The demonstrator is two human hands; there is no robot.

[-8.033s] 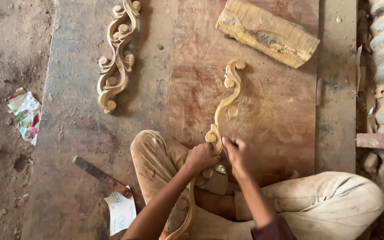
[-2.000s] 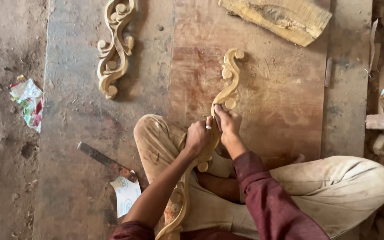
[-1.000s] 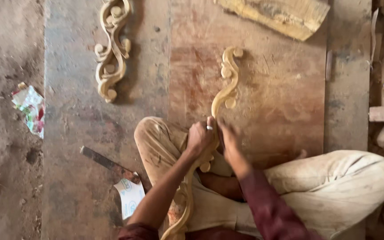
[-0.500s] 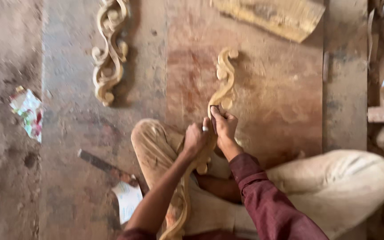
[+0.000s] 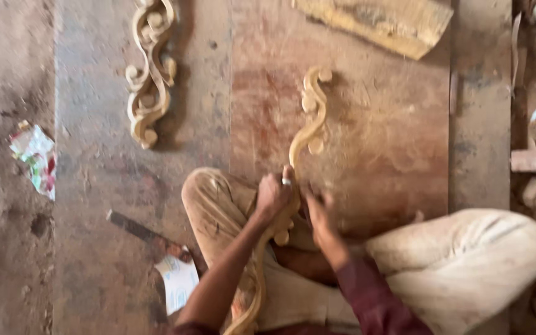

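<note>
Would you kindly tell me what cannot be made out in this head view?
- Right hand: motion-blurred, so whatever it holds is unclear.
- Carved scroll piece: its middle is covered by the left hand, its lower end cut off by the bottom edge.
- Wood block: cropped by the top edge.

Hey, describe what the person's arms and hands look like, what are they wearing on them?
Both hands are bare, no gloves. The left hand wears a pale ring on one finger, and that forearm shows bare up to the bottom edge of the picture. The right hand is blurred; its arm is covered by a dark maroon sleeve that ends short of the wrist. No watch or bracelet shows.
</note>
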